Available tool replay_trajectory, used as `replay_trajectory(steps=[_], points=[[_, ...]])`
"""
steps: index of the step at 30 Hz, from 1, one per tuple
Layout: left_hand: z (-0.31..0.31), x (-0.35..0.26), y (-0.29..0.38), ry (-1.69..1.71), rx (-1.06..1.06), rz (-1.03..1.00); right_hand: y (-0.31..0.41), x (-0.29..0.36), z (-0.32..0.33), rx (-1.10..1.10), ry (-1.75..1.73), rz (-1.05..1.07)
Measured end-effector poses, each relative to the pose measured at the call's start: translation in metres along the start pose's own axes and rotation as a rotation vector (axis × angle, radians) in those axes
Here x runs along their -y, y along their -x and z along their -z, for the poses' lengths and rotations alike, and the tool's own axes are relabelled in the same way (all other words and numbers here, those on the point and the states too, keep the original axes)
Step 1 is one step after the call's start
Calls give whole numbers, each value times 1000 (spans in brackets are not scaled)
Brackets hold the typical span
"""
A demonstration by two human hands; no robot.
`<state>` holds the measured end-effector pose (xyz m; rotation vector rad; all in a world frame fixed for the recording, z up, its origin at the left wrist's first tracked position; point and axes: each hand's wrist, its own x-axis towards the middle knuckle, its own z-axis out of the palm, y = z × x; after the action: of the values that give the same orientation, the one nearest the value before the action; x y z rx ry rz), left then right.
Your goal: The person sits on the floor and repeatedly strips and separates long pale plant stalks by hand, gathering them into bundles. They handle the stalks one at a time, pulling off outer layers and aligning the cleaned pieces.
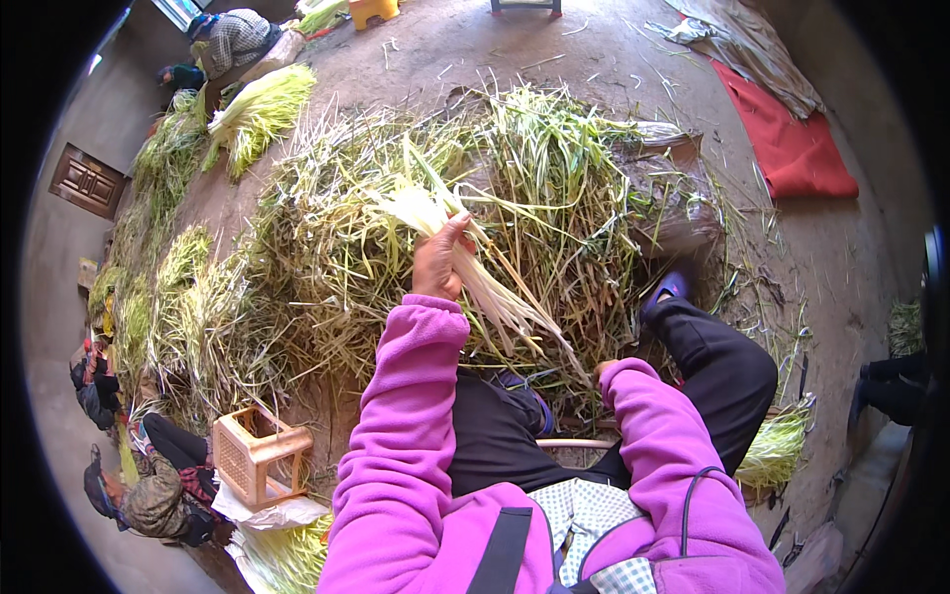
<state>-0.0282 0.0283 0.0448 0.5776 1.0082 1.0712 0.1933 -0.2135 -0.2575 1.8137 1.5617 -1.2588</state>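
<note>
My left hand (442, 260) is closed around a bundle of pale, long-stemmed plant stalks (493, 293), which look like garlic shoots or chives. The bundle slants from upper left to lower right, with its pale, wide end above the hand and thin ends trailing towards my right hand. Of my right hand (605, 367), only a small part shows beyond the pink sleeve, close to the lower tips of the stalks; its fingers are hidden, and whether it grips them is not visible. Beneath both hands lies a large heap of loose green and straw-coloured stalks (334, 275).
An upturned or tilted plastic stool (260, 453) stands at lower left, near a seated person (152, 490). Other people (234, 44) work at the upper left beside a pale green bundle (260, 111). Red cloth (794, 141) lies at upper right. Another bundle (775, 445) lies right of my leg.
</note>
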Motion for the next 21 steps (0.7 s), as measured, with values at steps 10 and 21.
replay_trajectory(steps=[10,21], points=[[-3,22,9,-54,284,211,129,121,194,-504,-1267,446],[1,36,12,-148,466,281,144,165,202,97,-2016,730]])
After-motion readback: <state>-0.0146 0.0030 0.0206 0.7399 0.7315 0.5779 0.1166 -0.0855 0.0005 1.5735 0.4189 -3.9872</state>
